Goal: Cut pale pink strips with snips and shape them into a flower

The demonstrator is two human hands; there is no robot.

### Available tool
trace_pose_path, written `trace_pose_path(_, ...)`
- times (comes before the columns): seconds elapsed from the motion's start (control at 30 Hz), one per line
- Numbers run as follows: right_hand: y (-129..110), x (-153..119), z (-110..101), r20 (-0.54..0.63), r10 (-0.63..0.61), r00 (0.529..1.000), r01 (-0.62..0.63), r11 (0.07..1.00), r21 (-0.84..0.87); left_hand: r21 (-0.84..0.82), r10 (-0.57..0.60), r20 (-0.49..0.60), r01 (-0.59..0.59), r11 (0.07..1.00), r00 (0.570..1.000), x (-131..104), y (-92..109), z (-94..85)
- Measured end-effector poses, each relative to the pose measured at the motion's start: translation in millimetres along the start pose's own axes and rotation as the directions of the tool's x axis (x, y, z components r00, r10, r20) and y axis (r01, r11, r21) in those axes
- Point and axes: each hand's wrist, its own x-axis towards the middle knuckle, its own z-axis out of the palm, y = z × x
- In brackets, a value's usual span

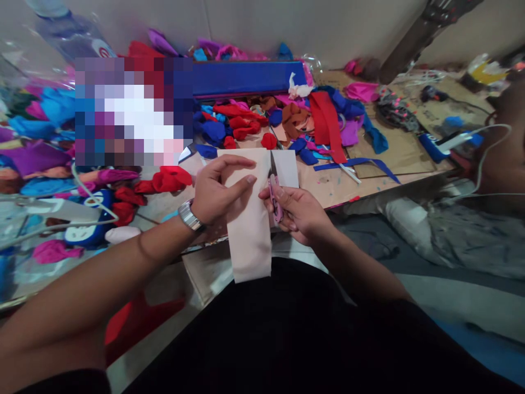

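Observation:
A long cream strip of fabric (248, 230) lies over the table's front edge, its near end hanging down by my lap. My left hand (223, 186), with a silver watch at the wrist, is over the strip's left side. Its thumb and fingers are apart with nothing between them. Along the strip's right edge, my right hand (297, 210) is closed round pink-handled scissors (274, 191), their dark blades pointing away from me. A white piece of card or paper (287, 168) lies just right of the blades.
Crumpled fabric pieces (246, 120) in red, blue and brown crowd the table behind my hands. A long blue box (250, 76) stands by the wall. Corded blue-and-white tools (445, 145) lie at both sides; a clear bottle (69, 33) stands back left. Part of the view is pixelated.

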Motion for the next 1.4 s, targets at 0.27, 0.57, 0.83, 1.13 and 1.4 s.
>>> trace_pose_path(0.27, -14, 18, 2, 0.003, -0.027, 1.000, 0.027, 0.999, -0.029, 0.065, 0.028, -0.011, -0.027, 0.998, 1.000, 3, 3, -1.5)
trace_pose_path(0.57, -42, 91, 6, -0.032, -0.063, 0.997, 0.060, 0.995, -0.085, -0.064, 0.019, -0.041, -0.022, 0.998, 0.999, 12, -19, -5.8)
trace_pose_path(0.83, -50, 154, 14, -0.014, -0.063, 0.998, 0.060, 0.988, -0.145, -0.150, -0.025, -0.060, 0.016, 0.989, 0.998, 21, -60, -11.6)
trace_pose_path(1.13, -43, 168, 15, -0.037, -0.019, 0.999, 0.012, 0.983, -0.184, -0.157, -0.100, -0.053, 0.091, 0.983, 0.994, 22, -74, -15.4)
trace_pose_path(1.4, -39, 167, 10, -0.031, -0.009, 0.999, 0.004, 0.989, -0.151, -0.191, -0.145, -0.050, 0.133, 0.973, 0.988, 22, -71, -13.6)
